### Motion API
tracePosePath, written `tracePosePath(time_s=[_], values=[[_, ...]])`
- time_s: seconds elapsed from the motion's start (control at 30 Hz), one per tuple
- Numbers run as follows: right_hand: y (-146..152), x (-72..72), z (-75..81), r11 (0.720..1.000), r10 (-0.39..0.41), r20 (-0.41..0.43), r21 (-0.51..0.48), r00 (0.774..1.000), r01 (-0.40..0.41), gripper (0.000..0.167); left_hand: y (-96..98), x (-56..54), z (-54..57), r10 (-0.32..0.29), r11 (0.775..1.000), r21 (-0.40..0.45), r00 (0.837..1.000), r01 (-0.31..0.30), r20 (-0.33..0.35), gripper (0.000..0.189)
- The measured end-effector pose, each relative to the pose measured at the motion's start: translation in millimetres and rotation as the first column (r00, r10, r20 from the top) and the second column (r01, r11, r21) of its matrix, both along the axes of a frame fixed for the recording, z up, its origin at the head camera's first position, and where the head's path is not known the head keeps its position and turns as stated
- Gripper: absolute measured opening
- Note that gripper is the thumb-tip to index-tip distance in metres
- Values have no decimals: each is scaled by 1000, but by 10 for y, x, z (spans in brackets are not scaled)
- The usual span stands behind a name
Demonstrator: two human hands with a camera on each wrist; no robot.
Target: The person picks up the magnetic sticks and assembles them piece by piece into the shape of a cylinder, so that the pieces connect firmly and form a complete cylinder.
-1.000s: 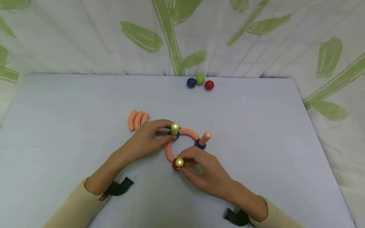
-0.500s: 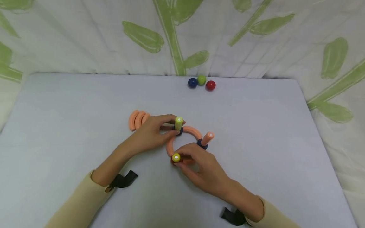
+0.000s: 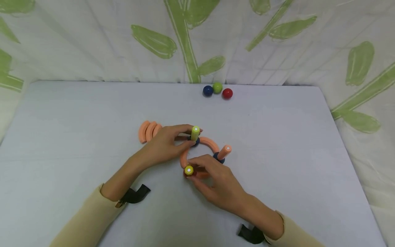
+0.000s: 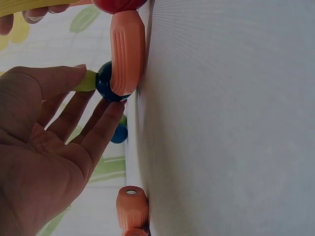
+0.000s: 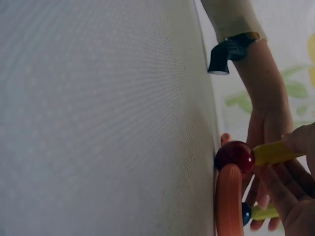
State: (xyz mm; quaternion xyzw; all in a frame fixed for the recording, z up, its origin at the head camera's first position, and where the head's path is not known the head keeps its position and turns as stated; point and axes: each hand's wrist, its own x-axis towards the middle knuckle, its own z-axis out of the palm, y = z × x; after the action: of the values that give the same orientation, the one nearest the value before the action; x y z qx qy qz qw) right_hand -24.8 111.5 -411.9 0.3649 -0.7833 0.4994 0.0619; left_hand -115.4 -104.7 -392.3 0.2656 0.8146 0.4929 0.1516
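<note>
My left hand (image 3: 168,140) pinches an upright yellow-green rod (image 3: 195,134), which stands on a dark blue ball (image 4: 103,81). Lower in the head view, my right hand (image 3: 217,178) pinches a yellow rod (image 5: 273,153) set in a red ball (image 5: 235,156). Curved orange pieces (image 3: 210,143) run between the balls as a ring on the table, partly hidden under my right hand. At the ring's right, an orange rod (image 3: 225,151) leans out of another blue ball (image 3: 218,157); neither hand touches that rod.
Several loose curved orange pieces (image 3: 143,132) lie side by side left of my left hand. At the table's back edge sit a blue ball (image 3: 208,91), a green ball (image 3: 217,87) and a red ball (image 3: 227,93). A leaf-patterned curtain (image 3: 102,41) hangs behind.
The left hand has shifted right and away with the yellow-green rod. The right hand has moved slightly left and away with the yellow rod. Both keep their grip.
</note>
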Motion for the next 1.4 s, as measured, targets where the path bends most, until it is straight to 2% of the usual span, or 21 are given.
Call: tracePosePath(time_s=[0.33,0.63,0.8,0.93,1.03,1.13,1.27,1.4], values=[[-12,26,6,1000,9,0,30,1000,-9,48,-19,18,-13,8,1000,5,1000,-8,-4,31],[127,184,67,989,-80,7,129,997,79,53,9,12,-25,9,1000,9,1000,-9,20,28],[247,295,96,997,-57,40,62,998,55,47,17,3,-22,11,1000,6,1000,-11,6,29],[362,315,94,999,-26,19,32,999,25,34,5,5,-26,12,1000,19,1000,-12,13,30],[484,280,109,1000,10,-5,20,1000,-10,26,1,15,-22,18,1000,19,1000,-18,16,31],[609,196,151,998,22,-57,-50,998,-24,25,-6,26,-17,24,1000,10,1000,-24,16,34],[752,-4,268,987,-80,-118,-149,990,62,19,-17,39,-21,31,1000,3,999,-31,24,37],[861,-246,424,971,-190,-66,-157,979,178,17,-29,55,-31,27,1000,-5,999,-27,36,39]])
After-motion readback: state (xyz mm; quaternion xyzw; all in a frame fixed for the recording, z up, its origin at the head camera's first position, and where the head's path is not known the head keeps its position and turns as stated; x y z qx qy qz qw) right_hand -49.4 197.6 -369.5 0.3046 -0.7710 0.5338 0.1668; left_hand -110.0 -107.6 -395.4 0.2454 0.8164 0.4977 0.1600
